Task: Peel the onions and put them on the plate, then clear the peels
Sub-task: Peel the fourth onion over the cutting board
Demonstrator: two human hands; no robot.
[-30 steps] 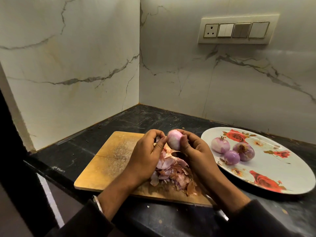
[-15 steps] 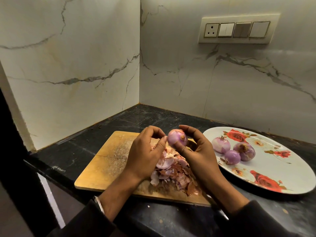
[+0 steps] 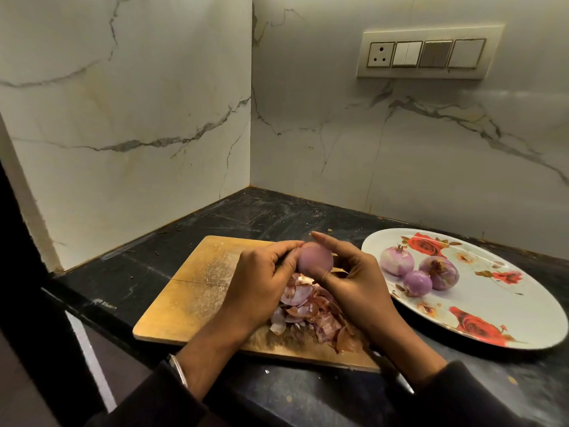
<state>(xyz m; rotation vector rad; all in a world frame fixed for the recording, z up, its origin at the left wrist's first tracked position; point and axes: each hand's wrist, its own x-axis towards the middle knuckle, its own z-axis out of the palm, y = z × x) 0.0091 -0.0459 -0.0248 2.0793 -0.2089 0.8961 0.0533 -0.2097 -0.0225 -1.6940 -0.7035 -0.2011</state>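
A smooth purple onion (image 3: 315, 261) is held above the wooden cutting board (image 3: 197, 291). My right hand (image 3: 354, 282) grips it between thumb and fingers. My left hand (image 3: 261, 285) pinches at its left side with thumb and fingertips. Under both hands lies a heap of pink and brown onion peels (image 3: 311, 312) on the board. Three peeled onions (image 3: 418, 269) sit together on the white oval plate (image 3: 492, 303) with red roses, to the right of the board.
The board and plate rest on a black stone counter (image 3: 277, 217) in a corner of white marble walls. A switch panel (image 3: 426, 53) is on the back wall. The counter's front edge drops off at the lower left.
The onion has been turned in my hands and raised slightly; its smooth purple side now faces up. My left fingertips have shifted onto its left side.
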